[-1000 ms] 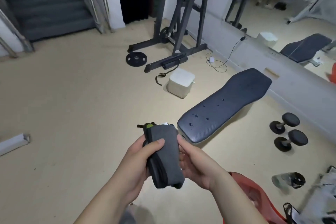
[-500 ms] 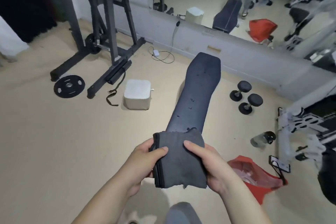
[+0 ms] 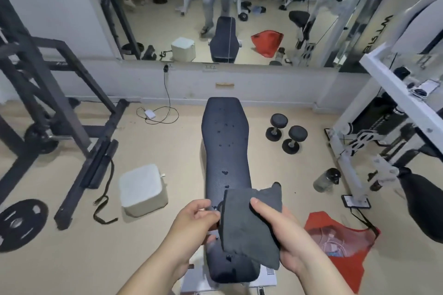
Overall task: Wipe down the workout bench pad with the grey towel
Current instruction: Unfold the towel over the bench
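Both hands point(image 3: 242, 227) on towel point(image 3: 249, 223) (folded)

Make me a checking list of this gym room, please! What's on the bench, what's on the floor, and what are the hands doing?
Surface: bench pad dark, dotted with small droplets; not yet wiped.
Job's things: grey towel folded, held above the pad's near end.
Clutter: two dumbbells, bottle lying down, red bag, phone, pale cube stool, weight plate, black strap.
Grips: left hand pinches the towel's left edge; right hand holds its right side, thumb on top.
Cables: charger lead runs from a wall socket to coils on the floor.
Surroundings: black rack left, white machine right, wall mirror ahead.
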